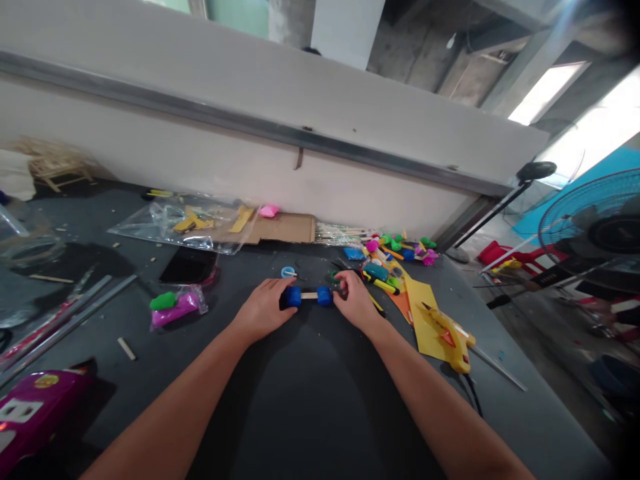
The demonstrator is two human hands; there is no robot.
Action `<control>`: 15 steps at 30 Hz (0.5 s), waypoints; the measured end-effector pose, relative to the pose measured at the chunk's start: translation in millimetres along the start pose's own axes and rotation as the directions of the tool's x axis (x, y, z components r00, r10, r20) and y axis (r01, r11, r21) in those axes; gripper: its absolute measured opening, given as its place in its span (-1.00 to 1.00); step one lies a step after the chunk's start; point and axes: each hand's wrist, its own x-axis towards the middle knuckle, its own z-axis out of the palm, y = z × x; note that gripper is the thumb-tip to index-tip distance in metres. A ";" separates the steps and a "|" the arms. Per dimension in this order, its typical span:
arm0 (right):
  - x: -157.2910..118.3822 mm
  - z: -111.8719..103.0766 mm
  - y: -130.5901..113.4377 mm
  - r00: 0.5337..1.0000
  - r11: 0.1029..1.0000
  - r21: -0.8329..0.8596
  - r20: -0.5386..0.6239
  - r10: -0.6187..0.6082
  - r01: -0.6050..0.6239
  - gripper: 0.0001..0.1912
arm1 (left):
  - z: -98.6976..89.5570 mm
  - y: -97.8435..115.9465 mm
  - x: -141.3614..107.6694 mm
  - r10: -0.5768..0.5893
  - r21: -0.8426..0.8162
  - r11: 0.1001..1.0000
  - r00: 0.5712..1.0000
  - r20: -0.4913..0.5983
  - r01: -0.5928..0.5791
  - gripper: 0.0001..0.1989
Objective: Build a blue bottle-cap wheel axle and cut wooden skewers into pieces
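A small piece made of a light wooden stick (pixel 309 295) with a blue round part (pixel 325 296) on its right end and another on its left end lies level on the dark table (pixel 305 400). My left hand (pixel 264 308) curves round the left blue part, thumb and fingers at its sides. Beside the right blue part is my right hand (pixel 354 300), its thumb and bent fingers close to that part's outer edge. A light blue ring (pixel 288 273) sits just behind my left hand.
To the right are a yellow glue gun (pixel 457 343), yellow sheet (pixel 423 313) and cutter (pixel 383 283). Colourful clay pieces, cardboard (pixel 285 228) and a plastic bag (pixel 175 223) line the back. At left lie a phone (pixel 187 266), a purple packet (pixel 181 307) and a purple power strip (pixel 40 413).
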 end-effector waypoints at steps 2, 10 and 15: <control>1.1 -1.1 1.7 0.997 0.998 -0.012 -0.048 0.055 -0.056 -0.77 | -0.2 0.0 0.1 -0.001 0.002 1.000 1.000 0.005 0.001 -0.43; 3.7 -6.3 10.7 0.997 0.998 0.031 -0.065 0.048 -0.046 -0.75 | -0.5 0.7 0.7 -0.005 0.006 1.000 1.000 0.012 0.005 -0.45; 2.7 -10.3 12.8 0.994 0.990 0.094 0.040 0.105 -0.108 -0.73 | -1.0 1.1 0.9 -0.006 -0.007 1.000 1.000 0.004 0.006 -0.47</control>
